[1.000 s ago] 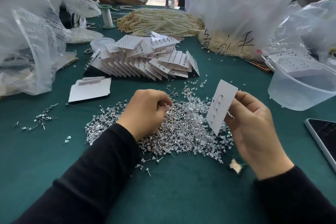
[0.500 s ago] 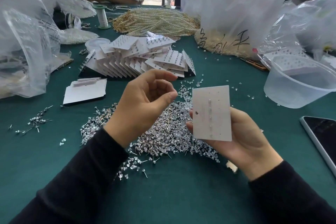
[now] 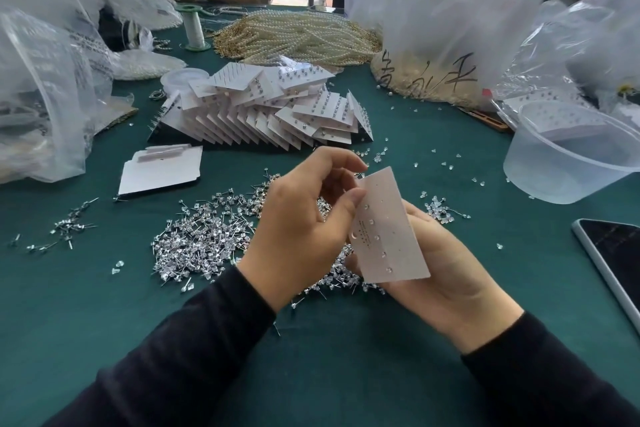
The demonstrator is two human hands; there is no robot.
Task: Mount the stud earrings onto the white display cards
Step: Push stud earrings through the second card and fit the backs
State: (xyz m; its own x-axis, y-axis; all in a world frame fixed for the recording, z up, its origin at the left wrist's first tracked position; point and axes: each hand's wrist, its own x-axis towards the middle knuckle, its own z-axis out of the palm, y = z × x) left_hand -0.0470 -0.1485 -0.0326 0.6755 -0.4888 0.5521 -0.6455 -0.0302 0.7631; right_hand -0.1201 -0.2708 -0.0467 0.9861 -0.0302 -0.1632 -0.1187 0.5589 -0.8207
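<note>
Since a moment ago, our left hand (image 3: pixel 298 236) has closed onto the card (image 3: pixel 388 229), fingertips pinched as if pressing a stud in, though we cannot tell; our right hand (image 3: pixel 446 274) cradles it, tilted up over the stud pile (image 3: pixel 207 239).

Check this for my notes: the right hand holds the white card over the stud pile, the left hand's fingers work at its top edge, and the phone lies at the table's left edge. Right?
Not quite. The head view shows the phone at the table's right edge, not the left. The rest stands: the right hand holds the white card over the stud pile, and the left hand has its fingers at the card's top edge.
</note>
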